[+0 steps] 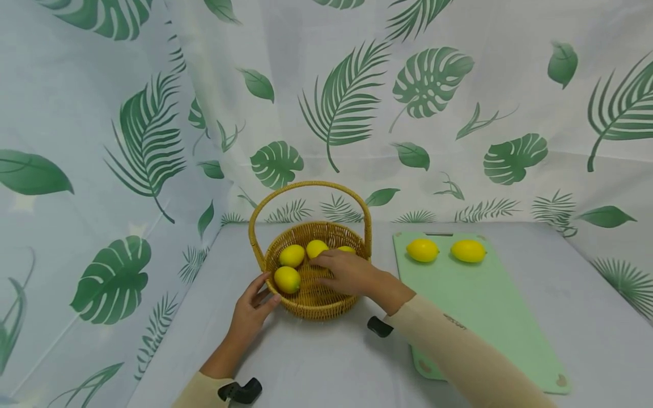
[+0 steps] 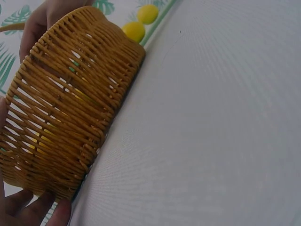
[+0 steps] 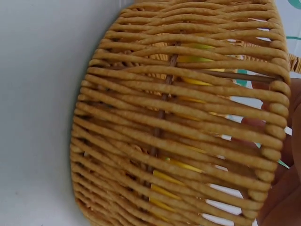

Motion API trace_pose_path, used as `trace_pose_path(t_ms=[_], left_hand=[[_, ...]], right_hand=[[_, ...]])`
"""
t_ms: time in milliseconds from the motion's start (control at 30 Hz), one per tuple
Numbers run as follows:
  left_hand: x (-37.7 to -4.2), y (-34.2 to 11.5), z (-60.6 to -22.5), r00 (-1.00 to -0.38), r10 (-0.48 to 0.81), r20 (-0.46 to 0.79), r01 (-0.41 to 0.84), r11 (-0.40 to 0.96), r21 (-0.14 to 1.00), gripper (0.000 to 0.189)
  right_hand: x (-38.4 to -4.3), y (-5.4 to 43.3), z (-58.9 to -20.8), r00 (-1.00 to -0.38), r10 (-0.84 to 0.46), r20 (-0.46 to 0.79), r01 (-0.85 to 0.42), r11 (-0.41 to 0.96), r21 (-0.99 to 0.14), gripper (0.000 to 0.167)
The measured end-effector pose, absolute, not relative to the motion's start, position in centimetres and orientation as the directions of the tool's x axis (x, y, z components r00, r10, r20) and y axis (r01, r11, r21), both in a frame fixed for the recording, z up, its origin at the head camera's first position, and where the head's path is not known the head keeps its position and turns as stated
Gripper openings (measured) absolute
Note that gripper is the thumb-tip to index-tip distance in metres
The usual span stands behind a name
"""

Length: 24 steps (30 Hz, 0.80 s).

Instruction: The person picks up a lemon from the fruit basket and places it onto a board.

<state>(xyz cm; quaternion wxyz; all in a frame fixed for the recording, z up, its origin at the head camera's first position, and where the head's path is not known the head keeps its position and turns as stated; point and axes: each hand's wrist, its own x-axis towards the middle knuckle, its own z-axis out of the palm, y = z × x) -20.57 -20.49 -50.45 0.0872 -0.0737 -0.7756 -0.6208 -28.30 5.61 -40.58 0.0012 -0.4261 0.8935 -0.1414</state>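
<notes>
A woven basket (image 1: 318, 312) with a tall arched handle (image 1: 309, 183) stands on the table, with several yellow lemons (image 1: 287, 280) inside. My left hand (image 1: 250, 311) rests against the basket's left side, thumb near the front rim; in the left wrist view its fingertips (image 2: 40, 207) touch the outer weave. Over the basket's right rim reaches my right hand (image 1: 352, 273), fingers and thumb spread apart inside, with bare basket floor showing between them. A lemon (image 1: 347, 249) is partly hidden behind this hand. Through the weave in the right wrist view, patches of yellow show.
A light green cutting board (image 1: 474, 317) lies to the right of the basket. Two lemons (image 1: 468, 251) sit side by side near its far end. A leaf-patterned curtain (image 1: 347, 113) rises behind the white tabletop (image 1: 316, 362) and along its left side.
</notes>
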Motion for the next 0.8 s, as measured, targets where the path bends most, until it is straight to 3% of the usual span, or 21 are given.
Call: trace_pose_path(t_ms=[800], left_hand=[[-20.4, -20.3, -50.1, -0.973, 0.006, 0.232, 0.228, 0.213, 0.95, 0.063]], right_hand=[[-29.0, 3.2, -42.1, -0.631, -0.77, 0.098, -0.746, 0.566, -0.352, 0.047]])
